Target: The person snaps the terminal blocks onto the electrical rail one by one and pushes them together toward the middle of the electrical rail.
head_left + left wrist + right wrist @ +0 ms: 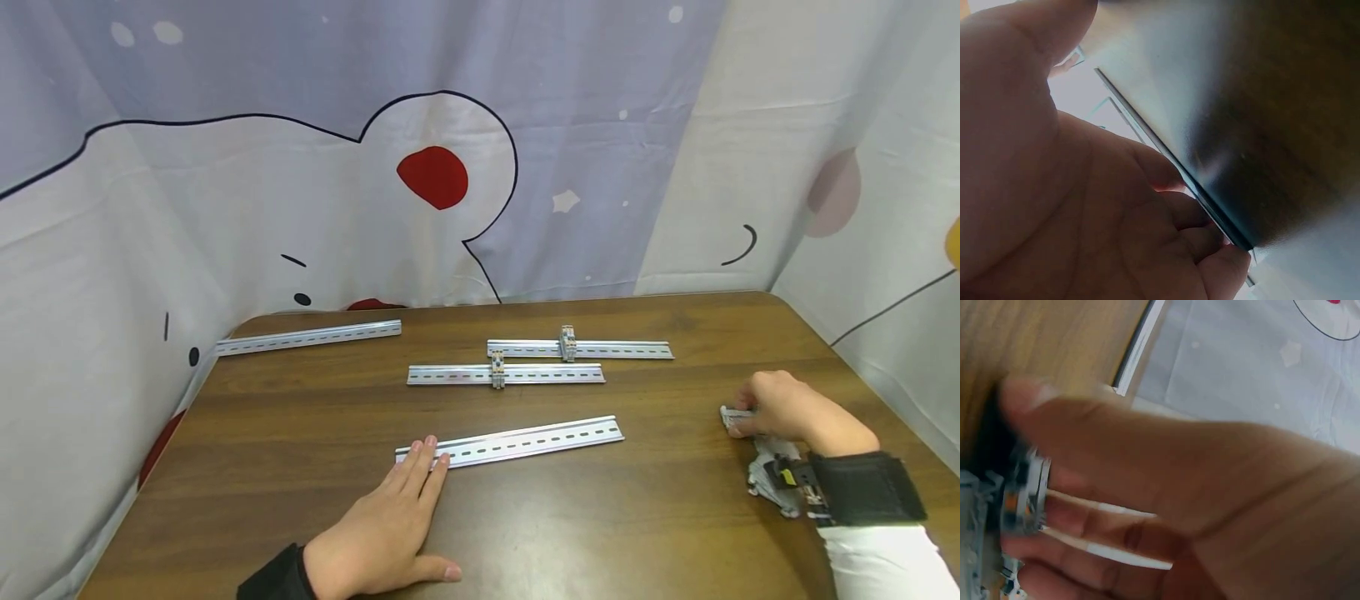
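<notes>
Fingers outstretched, my left hand lies at the near metal DIN rail, its fingertips touching the left end. In the left wrist view this rail runs as a thin edge past the fingers. At the right of the table, my right hand pinches a grey terminal block. The right wrist view, blurred, shows a grey terminal block with an orange spot beside the fingers. More grey terminal blocks lie beneath the right wrist, partly hidden.
Two DIN rails lie farther back, each bearing a small terminal block. Another rail lies at the table's back left edge. A printed curtain hangs behind the wooden table.
</notes>
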`<act>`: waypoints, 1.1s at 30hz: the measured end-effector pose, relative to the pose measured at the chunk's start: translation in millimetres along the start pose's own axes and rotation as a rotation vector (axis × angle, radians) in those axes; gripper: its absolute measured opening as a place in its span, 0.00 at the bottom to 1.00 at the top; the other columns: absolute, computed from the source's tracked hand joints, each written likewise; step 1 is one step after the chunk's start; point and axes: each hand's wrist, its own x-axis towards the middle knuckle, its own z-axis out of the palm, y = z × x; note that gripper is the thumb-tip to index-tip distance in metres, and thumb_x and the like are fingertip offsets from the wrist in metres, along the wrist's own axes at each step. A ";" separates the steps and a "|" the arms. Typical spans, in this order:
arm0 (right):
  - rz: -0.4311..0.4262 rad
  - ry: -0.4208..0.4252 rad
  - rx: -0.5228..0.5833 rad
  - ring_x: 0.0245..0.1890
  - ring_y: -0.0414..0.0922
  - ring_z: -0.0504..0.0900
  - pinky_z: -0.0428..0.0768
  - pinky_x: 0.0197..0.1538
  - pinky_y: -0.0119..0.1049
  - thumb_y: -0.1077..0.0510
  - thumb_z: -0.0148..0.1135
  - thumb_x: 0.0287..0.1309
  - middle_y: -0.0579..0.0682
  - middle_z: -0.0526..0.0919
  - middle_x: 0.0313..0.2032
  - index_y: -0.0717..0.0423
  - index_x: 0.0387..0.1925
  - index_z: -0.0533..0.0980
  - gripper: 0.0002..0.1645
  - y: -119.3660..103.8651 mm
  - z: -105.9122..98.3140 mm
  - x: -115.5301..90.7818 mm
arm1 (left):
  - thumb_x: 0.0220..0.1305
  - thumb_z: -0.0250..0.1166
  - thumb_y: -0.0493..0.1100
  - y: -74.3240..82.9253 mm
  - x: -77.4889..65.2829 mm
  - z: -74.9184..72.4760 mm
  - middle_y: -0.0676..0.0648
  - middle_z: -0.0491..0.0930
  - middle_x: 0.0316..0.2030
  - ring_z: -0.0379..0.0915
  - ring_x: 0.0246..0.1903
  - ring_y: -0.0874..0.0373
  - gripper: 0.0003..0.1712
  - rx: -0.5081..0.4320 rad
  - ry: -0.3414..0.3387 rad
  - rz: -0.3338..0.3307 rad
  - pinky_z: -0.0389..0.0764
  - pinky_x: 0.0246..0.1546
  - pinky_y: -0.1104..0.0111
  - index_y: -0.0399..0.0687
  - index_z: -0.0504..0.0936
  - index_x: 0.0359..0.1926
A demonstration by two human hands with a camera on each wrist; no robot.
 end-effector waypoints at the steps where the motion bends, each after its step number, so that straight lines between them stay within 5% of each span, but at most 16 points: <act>1: -0.012 0.012 -0.003 0.22 0.41 0.69 0.68 0.26 0.36 0.51 0.74 0.48 0.42 0.75 0.20 0.52 0.20 0.78 0.14 -1.0 1.3 1.1 | 0.53 0.50 0.82 -0.5 0.0 0.5 0.29 0.41 0.74 0.39 0.74 0.38 0.67 0.004 0.000 0.000 0.57 0.69 0.50 0.32 0.50 0.74; 8: -0.032 0.111 -0.036 0.15 0.39 0.64 0.64 0.22 0.35 0.55 0.59 0.64 0.40 0.65 0.12 0.50 0.11 0.70 0.24 -6.5 6.5 5.5 | 0.53 0.50 0.81 -0.5 -0.5 1.8 0.29 0.42 0.74 0.40 0.74 0.38 0.67 0.010 0.017 0.008 0.58 0.69 0.50 0.31 0.51 0.74; 15: -0.006 0.126 -0.028 0.17 0.40 0.68 0.66 0.22 0.36 0.62 0.52 0.63 0.43 0.70 0.16 0.59 0.25 0.78 0.12 -8.3 2.9 5.1 | 0.53 0.49 0.81 -0.3 -1.1 -0.2 0.29 0.42 0.74 0.40 0.74 0.38 0.67 0.005 0.020 0.013 0.58 0.69 0.50 0.31 0.51 0.74; 23: -0.001 0.163 -0.071 0.24 0.44 0.76 0.74 0.25 0.45 0.62 0.66 0.48 0.45 0.80 0.24 0.57 0.29 0.81 0.04 -10.6 0.0 5.4 | 0.53 0.49 0.82 -0.5 -1.3 0.4 0.28 0.42 0.74 0.40 0.73 0.37 0.67 0.007 0.021 0.014 0.59 0.68 0.50 0.31 0.51 0.74; 33: -0.130 0.278 -0.020 0.21 0.38 0.68 0.67 0.25 0.35 0.64 0.71 0.43 0.38 0.75 0.19 0.50 0.20 0.79 0.08 -27.6 0.0 7.7 | 0.53 0.51 0.81 0.6 -1.4 -1.0 0.29 0.42 0.74 0.40 0.74 0.38 0.66 0.012 0.013 0.002 0.59 0.69 0.50 0.32 0.51 0.74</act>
